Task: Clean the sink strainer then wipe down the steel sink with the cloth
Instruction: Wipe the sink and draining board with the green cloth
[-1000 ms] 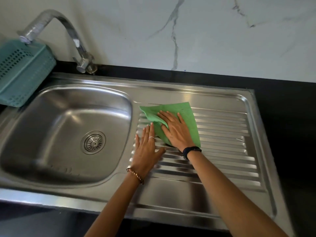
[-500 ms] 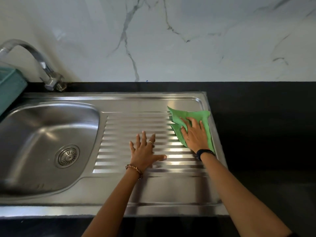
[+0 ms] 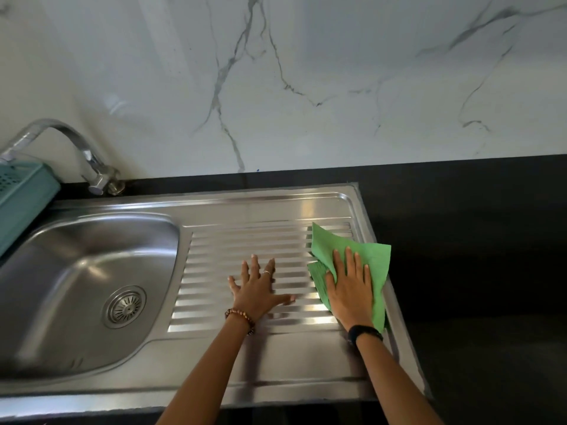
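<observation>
The steel sink has a basin on the left and a ribbed drainboard on the right. A round strainer sits in the basin's floor. A green cloth lies at the drainboard's right edge, partly over the rim. My right hand presses flat on the cloth with fingers spread. My left hand rests flat on the ribs in the middle of the drainboard, fingers apart, holding nothing.
A curved steel tap stands at the back left. A teal plastic basket overhangs the basin's left side. Black countertop runs to the right and behind the sink, under a white marble wall.
My right hand has slid the cloth from the drainboard's left part across to its right edge. My left hand has stayed flat on the ribs.
</observation>
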